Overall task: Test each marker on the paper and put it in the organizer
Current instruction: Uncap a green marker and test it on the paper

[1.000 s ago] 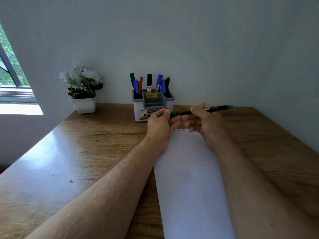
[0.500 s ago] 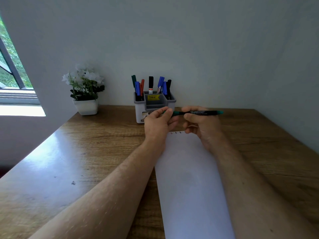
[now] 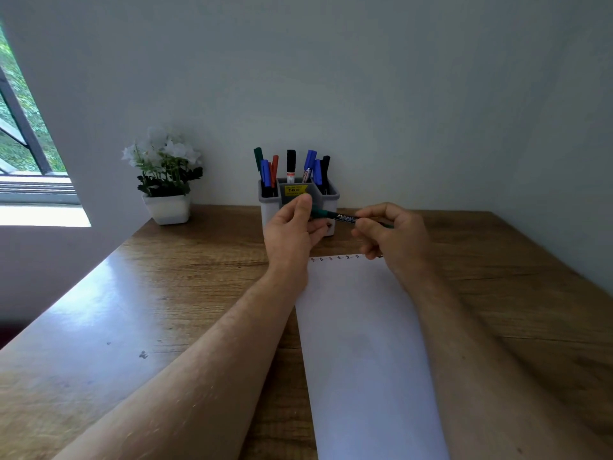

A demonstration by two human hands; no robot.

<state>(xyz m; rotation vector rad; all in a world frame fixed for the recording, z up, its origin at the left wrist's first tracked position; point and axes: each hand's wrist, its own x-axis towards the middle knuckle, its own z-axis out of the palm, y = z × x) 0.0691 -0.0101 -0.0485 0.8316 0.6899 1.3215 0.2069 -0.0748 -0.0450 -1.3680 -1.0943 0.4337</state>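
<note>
I hold a green marker (image 3: 341, 216) level between both hands, just in front of the organizer. My left hand (image 3: 292, 229) pinches its cap end; my right hand (image 3: 393, 235) grips the black barrel. The grey and white organizer (image 3: 331, 195) stands at the back of the desk against the wall, with several markers upright in it: green, blue, red and black. A long white paper sheet (image 3: 361, 343) lies between my forearms, with a row of small test marks along its far edge (image 3: 335, 257).
A white pot with white flowers (image 3: 166, 180) stands at the back left of the wooden desk (image 3: 166, 293). A window (image 3: 23, 154) is at the far left. Walls close the desk at the back and right.
The marker has moved left and slightly forward toward the organizer, and its right end has slid into my right hand. My left hand has risen in front of the organizer.
</note>
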